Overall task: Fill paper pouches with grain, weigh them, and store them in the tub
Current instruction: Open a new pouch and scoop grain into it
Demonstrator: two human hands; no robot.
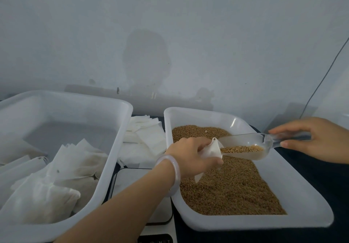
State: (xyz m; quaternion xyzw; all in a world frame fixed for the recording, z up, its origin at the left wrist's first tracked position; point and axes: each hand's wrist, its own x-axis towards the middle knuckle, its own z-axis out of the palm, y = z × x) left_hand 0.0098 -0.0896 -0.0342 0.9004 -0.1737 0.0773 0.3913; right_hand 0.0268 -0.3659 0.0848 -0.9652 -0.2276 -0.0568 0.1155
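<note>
So the left hand [190, 155] has its grip closed around a small white paper pouch [212, 150], fingers wrapped round the body of it with the mouth pointing right, held over the white plastic tray of brown grain [229, 181]. There's a pale translucent bangle [174, 171] on that wrist.

The right hand [319, 138] is pinching the handle of a clear plastic scoop [247, 147], thumb underneath and fingers on top. The scoop holds a small heap of grain, and its front edge sits right at the pouch opening, touching it or very nearly so; hard to call from this angle. The lower end of the pouch hangs just above the grain bed.

The big white plastic tub [120, 129] is on the left, with a pile of filled white pouches [54, 186] in its near half, some with drawstrings showing. Between tub and tray, at the back, there's a loose stack of flat empty white pouches [145, 138] lying on the dark tabletop [317, 178]. In front of those is a white digital kitchen scale [132, 184], partly hidden under the left forearm, with its platform bare where I can see it. Plain pale wall [170, 25] behind everything.
</note>
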